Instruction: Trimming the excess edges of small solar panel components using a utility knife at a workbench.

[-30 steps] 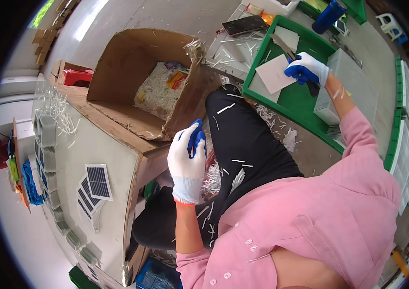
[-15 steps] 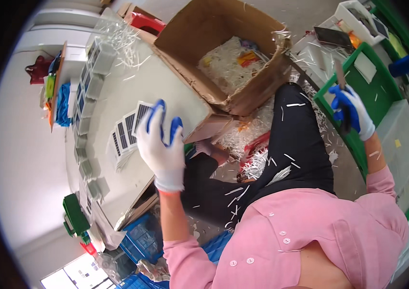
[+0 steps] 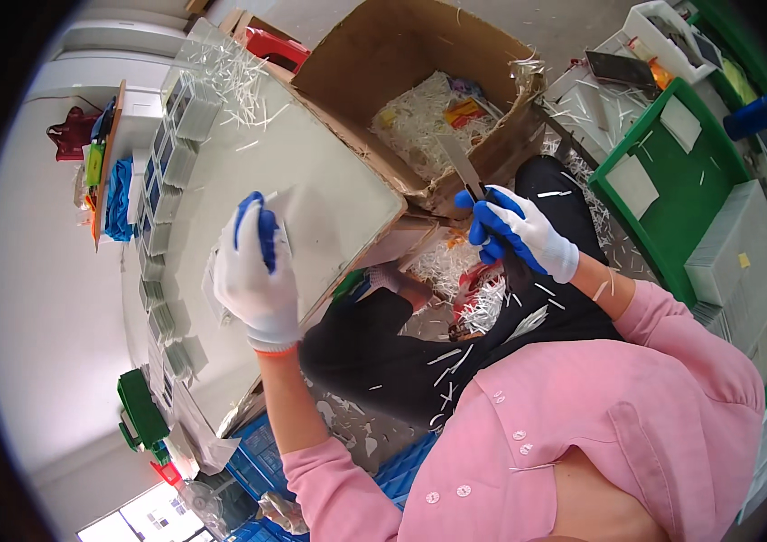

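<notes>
You are working in what is looking like a small workshop or packing area. White-and-blue work gloves (image 3: 261, 289) are covering your hands, and your right hand (image 3: 514, 226) is gripping a flat blade (image 3: 462, 167). Rows of small stacks (image 3: 156, 217) are lining the far edge of the pale worktable (image 3: 311, 172). Beside it, a big cardboard box (image 3: 347, 68) is holding pale shredded scraps (image 3: 419, 126), and loose white strips (image 3: 248, 86) are littering table and floor. A green tray (image 3: 672, 212) is carrying stacked white sheets (image 3: 726, 244), while blue crates (image 3: 261, 449) are standing below.
</notes>
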Available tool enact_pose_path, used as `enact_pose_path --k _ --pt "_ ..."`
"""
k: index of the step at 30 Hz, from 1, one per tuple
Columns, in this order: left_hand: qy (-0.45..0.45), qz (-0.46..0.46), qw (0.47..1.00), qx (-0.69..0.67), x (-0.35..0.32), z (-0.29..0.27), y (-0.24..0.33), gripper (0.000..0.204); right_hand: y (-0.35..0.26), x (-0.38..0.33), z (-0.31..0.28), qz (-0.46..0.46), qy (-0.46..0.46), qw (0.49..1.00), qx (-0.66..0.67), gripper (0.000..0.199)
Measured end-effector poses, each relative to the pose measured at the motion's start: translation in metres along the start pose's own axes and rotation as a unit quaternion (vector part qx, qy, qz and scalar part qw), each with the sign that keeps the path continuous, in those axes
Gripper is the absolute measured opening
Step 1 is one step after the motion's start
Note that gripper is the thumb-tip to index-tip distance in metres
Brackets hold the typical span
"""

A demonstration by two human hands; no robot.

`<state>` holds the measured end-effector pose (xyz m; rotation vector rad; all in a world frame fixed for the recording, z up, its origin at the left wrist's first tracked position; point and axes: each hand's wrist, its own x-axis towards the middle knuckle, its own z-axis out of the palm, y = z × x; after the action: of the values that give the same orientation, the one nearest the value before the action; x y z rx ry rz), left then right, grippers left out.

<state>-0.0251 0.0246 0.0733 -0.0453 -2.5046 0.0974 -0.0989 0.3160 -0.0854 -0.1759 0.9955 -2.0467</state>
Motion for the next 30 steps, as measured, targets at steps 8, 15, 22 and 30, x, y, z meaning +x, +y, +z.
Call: enact_pose_path --k 8,15,22,30 --pt "-0.121 0.046 0.983 -0.133 -0.028 0.026 0.063 0.044 0.004 0.017 0.004 -0.012 0.001 1.000 -0.016 0.035" --pt "-0.081 -0.091 0.988 -0.095 -0.007 0.066 0.074 0.043 0.008 0.054 -0.005 0.009 -0.003 0.998 -0.068 0.035" --pt "-0.059 -0.113 0.990 -0.055 0.005 0.078 0.079 0.039 0.033 0.088 0.021 -0.056 0.046 0.997 -0.015 0.022" --pt "-0.024 -0.151 0.986 -0.061 0.005 0.081 0.091 0.033 0.023 0.106 0.026 -0.123 -0.041 0.984 -0.122 0.009"
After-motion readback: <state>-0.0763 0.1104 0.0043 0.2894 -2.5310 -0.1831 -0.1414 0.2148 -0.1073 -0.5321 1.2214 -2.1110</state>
